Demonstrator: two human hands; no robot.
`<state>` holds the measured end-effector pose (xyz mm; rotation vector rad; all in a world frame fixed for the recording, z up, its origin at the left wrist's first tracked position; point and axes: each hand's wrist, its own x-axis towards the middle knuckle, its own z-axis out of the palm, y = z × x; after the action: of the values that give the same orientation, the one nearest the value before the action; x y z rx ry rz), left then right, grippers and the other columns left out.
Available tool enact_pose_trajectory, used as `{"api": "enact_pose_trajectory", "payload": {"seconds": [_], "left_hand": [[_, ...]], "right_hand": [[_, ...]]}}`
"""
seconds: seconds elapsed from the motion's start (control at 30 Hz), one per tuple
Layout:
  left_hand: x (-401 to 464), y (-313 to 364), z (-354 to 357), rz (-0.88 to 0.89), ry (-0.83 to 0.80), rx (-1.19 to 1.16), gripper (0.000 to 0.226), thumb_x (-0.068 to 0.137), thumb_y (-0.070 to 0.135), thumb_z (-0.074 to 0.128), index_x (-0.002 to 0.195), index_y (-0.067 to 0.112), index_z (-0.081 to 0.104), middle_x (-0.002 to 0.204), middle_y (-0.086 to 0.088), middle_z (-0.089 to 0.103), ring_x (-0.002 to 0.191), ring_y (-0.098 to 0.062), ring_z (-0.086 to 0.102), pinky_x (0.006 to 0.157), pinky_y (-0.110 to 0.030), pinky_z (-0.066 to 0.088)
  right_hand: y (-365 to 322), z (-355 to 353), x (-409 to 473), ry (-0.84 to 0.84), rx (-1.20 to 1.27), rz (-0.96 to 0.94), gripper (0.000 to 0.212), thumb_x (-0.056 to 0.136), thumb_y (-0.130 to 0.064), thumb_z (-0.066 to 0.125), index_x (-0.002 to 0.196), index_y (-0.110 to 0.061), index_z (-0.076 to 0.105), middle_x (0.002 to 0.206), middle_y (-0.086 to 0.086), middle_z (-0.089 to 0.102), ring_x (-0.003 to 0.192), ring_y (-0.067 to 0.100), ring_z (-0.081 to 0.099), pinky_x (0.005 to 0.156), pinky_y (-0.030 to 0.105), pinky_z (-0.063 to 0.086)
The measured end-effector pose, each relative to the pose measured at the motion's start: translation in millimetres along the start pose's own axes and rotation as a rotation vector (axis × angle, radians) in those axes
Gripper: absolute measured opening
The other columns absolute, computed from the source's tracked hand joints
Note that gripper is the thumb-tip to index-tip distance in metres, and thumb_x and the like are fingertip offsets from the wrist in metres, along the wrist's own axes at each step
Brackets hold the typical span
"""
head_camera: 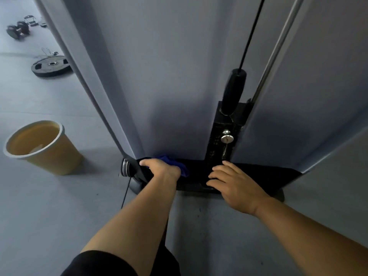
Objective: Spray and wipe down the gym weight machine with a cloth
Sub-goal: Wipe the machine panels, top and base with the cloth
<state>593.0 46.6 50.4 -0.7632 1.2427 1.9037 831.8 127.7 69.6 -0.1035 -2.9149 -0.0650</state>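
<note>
The grey weight machine (169, 76) rises in front of me, with a black base plate (258, 176) at floor level. My left hand (161, 168) grips a blue cloth (179, 166) against the left end of that base, beside a small pulley (126, 168). My right hand (233, 182) rests on the base with fingers spread, just below the black weight stack slot and its silver selector pin (227, 138). A black cable (251, 32) runs up from a black stopper (234, 90). No spray bottle is in view.
A tan bucket (39, 146) stands on the grey floor to the left. Farther back left lie a black weight plate (50, 66) and a dumbbell (18, 29). A chrome guide rod (278, 48) runs up the machine's right side.
</note>
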Motion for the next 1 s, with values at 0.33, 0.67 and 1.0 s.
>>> {"api": "enact_pose_trajectory", "payload": {"seconds": [0.33, 0.67, 1.0], "left_hand": [[6.6, 19.3, -16.0, 0.167, 0.174, -0.044, 0.082, 0.096, 0.077, 0.02, 0.162, 0.029, 0.021, 0.171, 0.005, 0.011, 0.157, -0.021, 0.012, 0.125, -0.042, 0.005], [136.8, 9.6, -60.4, 0.299, 0.195, -0.051, 0.108, 0.055, 0.094, 0.038, 0.147, 0.039, 0.048, 0.147, 0.013, 0.055, 0.129, -0.02, 0.057, 0.114, -0.045, 0.041], [122.2, -74.2, -56.0, 0.069, 0.104, 0.052, 0.081, 0.088, 0.077, 0.039, 0.15, 0.024, 0.043, 0.146, 0.002, 0.053, 0.13, -0.025, 0.055, 0.116, -0.044, 0.04]], "right_hand": [[-31.3, 50.4, 46.1, -0.341, 0.281, 0.073, 0.047, 0.096, -0.013, 0.049, 0.139, -0.029, 0.06, 0.134, -0.009, 0.06, 0.127, 0.016, 0.052, 0.112, 0.034, 0.034], [5.7, 82.3, -5.5, -0.606, 0.279, 0.348, 0.043, 0.105, -0.021, 0.041, 0.144, -0.037, 0.052, 0.145, -0.013, 0.052, 0.133, 0.014, 0.044, 0.112, 0.034, 0.032], [30.9, 114.2, -47.9, -0.587, 0.43, 0.779, 0.043, 0.103, -0.022, 0.05, 0.145, -0.03, 0.052, 0.151, -0.005, 0.049, 0.134, 0.021, 0.047, 0.108, 0.037, 0.043]]}}
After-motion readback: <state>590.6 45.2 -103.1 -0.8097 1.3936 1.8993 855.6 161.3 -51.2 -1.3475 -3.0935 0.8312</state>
